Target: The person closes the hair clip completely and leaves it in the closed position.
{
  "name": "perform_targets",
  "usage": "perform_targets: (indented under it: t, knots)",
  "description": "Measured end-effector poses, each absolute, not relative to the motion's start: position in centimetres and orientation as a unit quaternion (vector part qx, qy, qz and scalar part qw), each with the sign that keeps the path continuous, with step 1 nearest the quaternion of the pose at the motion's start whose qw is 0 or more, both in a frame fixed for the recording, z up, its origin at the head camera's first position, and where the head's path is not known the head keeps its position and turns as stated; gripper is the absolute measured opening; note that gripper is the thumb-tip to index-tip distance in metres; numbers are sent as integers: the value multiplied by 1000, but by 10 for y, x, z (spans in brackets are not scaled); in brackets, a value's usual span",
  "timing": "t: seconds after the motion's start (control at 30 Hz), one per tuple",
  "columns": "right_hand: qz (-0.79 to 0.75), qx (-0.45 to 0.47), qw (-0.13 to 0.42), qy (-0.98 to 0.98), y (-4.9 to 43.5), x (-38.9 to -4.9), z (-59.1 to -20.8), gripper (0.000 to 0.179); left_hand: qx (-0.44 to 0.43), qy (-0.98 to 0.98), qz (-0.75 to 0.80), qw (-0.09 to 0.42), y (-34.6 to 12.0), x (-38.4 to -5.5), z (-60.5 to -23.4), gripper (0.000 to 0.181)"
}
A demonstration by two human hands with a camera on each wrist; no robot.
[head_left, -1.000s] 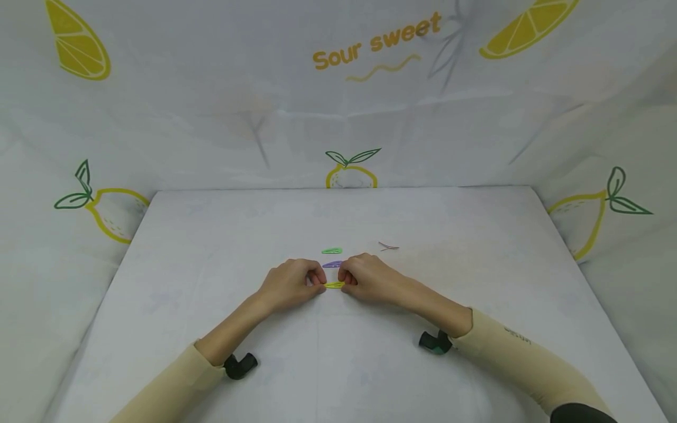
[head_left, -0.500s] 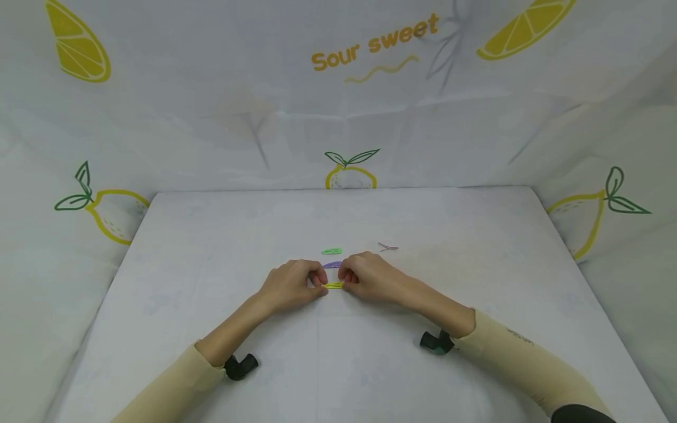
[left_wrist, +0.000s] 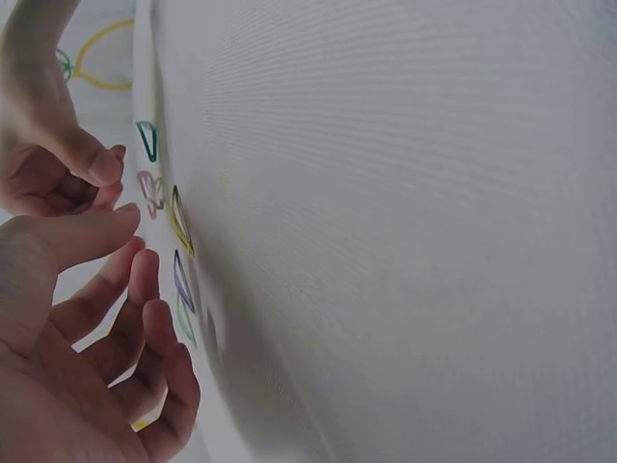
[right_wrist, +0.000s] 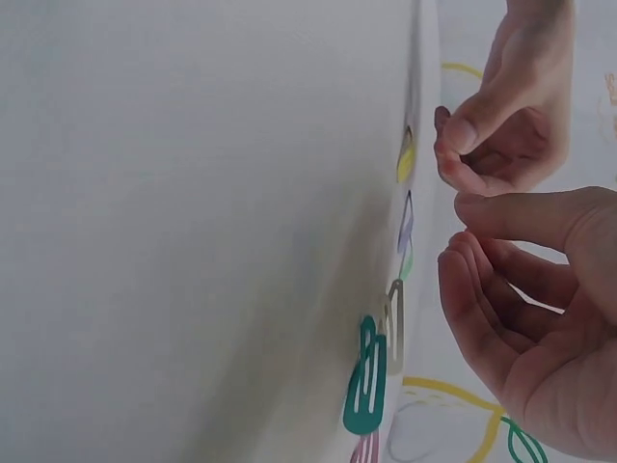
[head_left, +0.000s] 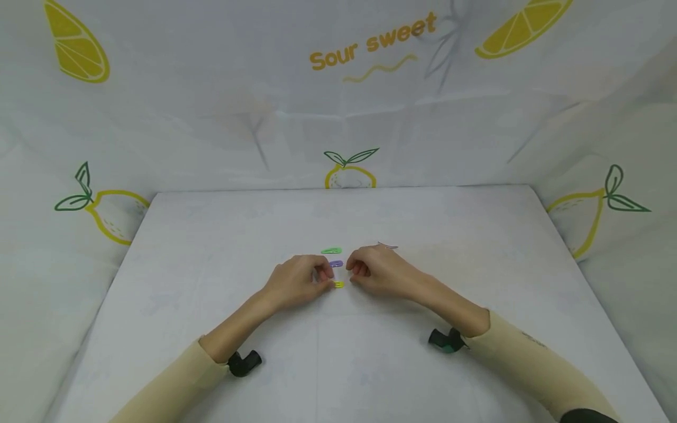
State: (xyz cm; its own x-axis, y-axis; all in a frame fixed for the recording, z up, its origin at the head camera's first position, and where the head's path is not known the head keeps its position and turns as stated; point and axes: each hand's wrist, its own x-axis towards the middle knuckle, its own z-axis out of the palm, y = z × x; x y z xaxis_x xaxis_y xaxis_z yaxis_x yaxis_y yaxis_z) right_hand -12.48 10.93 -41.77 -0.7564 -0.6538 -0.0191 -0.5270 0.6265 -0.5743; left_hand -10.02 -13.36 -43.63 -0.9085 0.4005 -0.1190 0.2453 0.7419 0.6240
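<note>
Three snap hair clips lie in a column on the white table: a green clip (head_left: 332, 251) at the back, a purple clip (head_left: 336, 264), and a yellow clip (head_left: 339, 285) at the front. My left hand (head_left: 298, 282) hovers at the yellow clip, its fingertips overlapping the clip's left end in the head view. In the left wrist view the fingers are loosely bent with nothing between them. To the right of the column is my right hand (head_left: 383, 273), fingers loosely curled, thumb and forefinger near each other, holding nothing visible.
More clips lie under and beyond the right hand: a teal clip (right_wrist: 364, 386), a pale clip (right_wrist: 395, 328) and a pink clip (right_wrist: 364, 449), mostly hidden in the head view. A white lemon-print cloth (head_left: 211, 135) walls the table's back and sides.
Both hands pinched the ends of the yellow clip before. The right hand has let go and moved right and slightly back; the left hand's fingers have come off it, shifting slightly right.
</note>
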Motion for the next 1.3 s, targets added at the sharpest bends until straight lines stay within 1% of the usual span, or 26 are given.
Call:
perform_targets:
  t: [0.2,0.37,0.63,0.8,1.03,1.3]
  knots:
    - [-285,-318,97,899,120,-128,-413,18,187,925,313,110,-129,-102,-434,6]
    - [-294,-314,93,898,131,-130,-413,19,202,924,310,95,-123,-105,-433,12]
    - [-292,-301,83,904,144,-133,-417,19,222,928,288,82,-113,-112,-431,10]
    - [-297,-297,80,904,150,-138,-423,18,240,927,274,91,-106,-116,-431,14]
    - [-293,-281,94,909,153,-146,-429,17,238,933,252,101,-95,-123,-434,23]
    - [-283,-278,115,911,150,-152,-430,16,240,932,247,111,-88,-128,-435,22]
